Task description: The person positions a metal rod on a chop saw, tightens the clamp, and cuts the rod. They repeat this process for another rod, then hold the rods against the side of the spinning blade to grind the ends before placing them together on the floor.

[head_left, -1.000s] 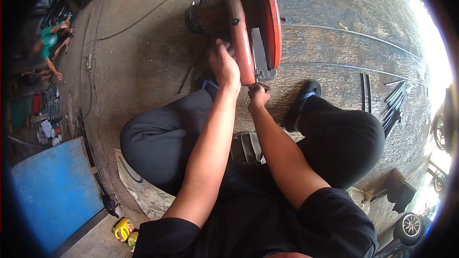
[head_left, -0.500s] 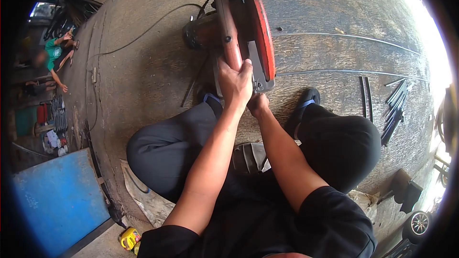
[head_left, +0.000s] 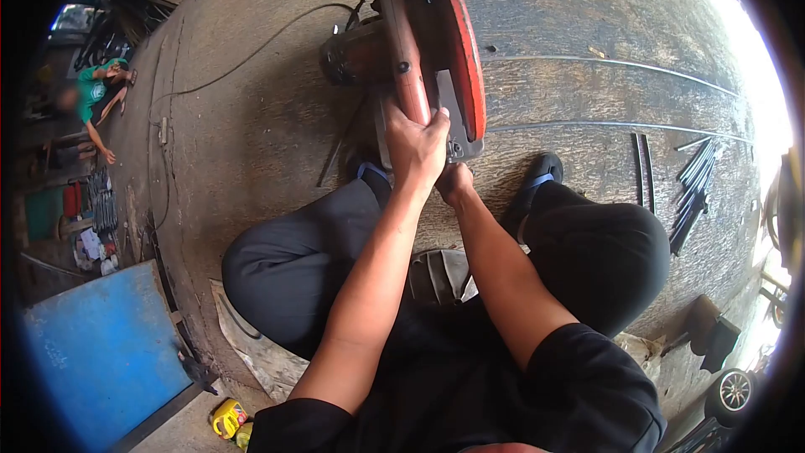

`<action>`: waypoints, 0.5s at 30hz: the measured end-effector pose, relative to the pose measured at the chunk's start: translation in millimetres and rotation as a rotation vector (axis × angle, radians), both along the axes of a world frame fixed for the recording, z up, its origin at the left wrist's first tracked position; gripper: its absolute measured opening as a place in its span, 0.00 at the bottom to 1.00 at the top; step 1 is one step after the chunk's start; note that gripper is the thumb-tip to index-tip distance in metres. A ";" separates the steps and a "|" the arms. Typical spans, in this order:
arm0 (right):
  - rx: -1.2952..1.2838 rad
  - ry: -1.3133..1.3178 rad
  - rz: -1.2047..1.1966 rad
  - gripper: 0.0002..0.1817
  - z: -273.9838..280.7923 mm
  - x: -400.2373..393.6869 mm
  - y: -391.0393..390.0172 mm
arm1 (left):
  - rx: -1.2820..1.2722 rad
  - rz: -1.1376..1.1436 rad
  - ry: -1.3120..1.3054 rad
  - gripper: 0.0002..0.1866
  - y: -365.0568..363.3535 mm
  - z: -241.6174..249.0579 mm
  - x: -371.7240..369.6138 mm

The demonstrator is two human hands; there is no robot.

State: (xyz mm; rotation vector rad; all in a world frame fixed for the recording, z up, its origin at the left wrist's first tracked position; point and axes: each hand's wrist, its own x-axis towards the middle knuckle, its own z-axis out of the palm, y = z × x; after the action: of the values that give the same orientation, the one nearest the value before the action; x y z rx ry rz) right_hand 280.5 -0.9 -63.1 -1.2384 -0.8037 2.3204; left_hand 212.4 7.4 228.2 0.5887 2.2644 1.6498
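Observation:
A red and black chop saw (head_left: 360, 50) stands on the floor in front of me, its red blade guard (head_left: 465, 59) on the right side. My left hand (head_left: 417, 147) is wrapped round the near end of the saw's long red handle (head_left: 408, 75). Just below and to the right, my right hand (head_left: 455, 184) is closed low at the front of the saw's metal base (head_left: 468, 149). Whatever its fingers hold is hidden. Thin metal rods (head_left: 604, 124) run from the saw's right side across the floor.
Cut dark metal bars (head_left: 696, 189) lie in a pile at right, with two separate strips (head_left: 644, 172) beside them. A power cord (head_left: 251, 59) trails left. A blue panel (head_left: 109, 356) and yellow container (head_left: 228, 418) are at lower left. Another person in a green shirt (head_left: 90, 92) sits far left.
The saw's handle and guard have shifted very slightly to the right in view, my left hand with them. My right hand stays low at the base.

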 end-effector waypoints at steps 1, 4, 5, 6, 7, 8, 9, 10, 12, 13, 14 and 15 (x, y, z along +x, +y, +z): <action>0.008 0.001 0.010 0.17 -0.3 1.3 1.1 | 0.008 0.010 0.001 0.21 0.5 0.4 -0.7; -0.565 0.059 -0.231 0.12 4.9 0.8 3.0 | -0.082 0.058 -0.043 0.25 1.7 12.5 2.9; -0.560 0.056 -0.215 0.12 10.7 -0.1 4.2 | -0.075 0.074 -0.043 0.25 1.5 11.4 3.1; -0.556 0.116 -0.186 0.11 16.1 -0.4 5.6 | -0.066 0.071 0.050 0.23 1.9 9.3 2.6; -0.553 0.172 -0.156 0.11 16.6 1.4 5.2 | -0.059 0.070 0.141 0.21 1.3 7.6 4.0; -0.428 0.211 -0.059 0.11 52.7 7.0 4.9 | -0.050 0.112 0.210 0.21 1.4 10.3 6.6; -0.424 0.203 -0.044 0.11 52.9 5.6 6.0 | -0.047 0.128 0.205 0.21 1.3 13.1 8.1; -0.476 0.198 -0.108 0.12 57.0 1.6 7.7 | -0.094 0.124 0.190 0.20 0.4 14.7 9.0; -0.493 0.222 -0.201 0.16 64.3 -0.2 6.1 | -0.126 0.119 0.095 0.19 -1.6 16.3 11.7; -0.484 0.263 -0.182 0.18 51.8 2.0 6.2 | -0.125 0.136 0.113 0.18 -1.6 16.2 13.1; -0.346 0.089 -0.123 0.19 89.0 5.2 4.7 | -0.120 0.141 0.099 0.18 -2.2 16.4 14.4; -0.204 -0.075 -0.064 0.21 132.4 4.7 4.5 | -0.114 0.143 0.090 0.18 -2.7 16.0 14.7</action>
State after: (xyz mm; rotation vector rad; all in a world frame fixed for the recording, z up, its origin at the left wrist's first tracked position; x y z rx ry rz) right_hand 285.2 3.6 69.3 -1.4223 -0.5528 2.3628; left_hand 227.1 4.7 244.1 0.4931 2.4989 1.5725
